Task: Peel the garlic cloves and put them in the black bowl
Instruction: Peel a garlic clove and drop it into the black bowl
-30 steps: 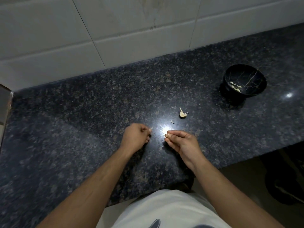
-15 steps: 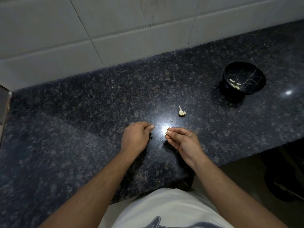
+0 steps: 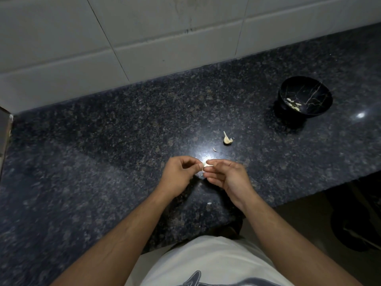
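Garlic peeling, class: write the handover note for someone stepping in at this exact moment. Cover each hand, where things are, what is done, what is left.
Left hand and right hand both pinch one garlic clove above the granite counter.
Black bowl stands far right and holds a few pale cloves.
Another clove lies on the counter beyond the hands, with skin scraps near it.
Left: finish peeling the held clove, drop it in the bowl, then peel the loose one.

- No readable text, labels or numbers anywhere that I can spot from my end.
- The white shirt (image 3: 208,263) has a dark print (cut off at the frame edge, can't read it).
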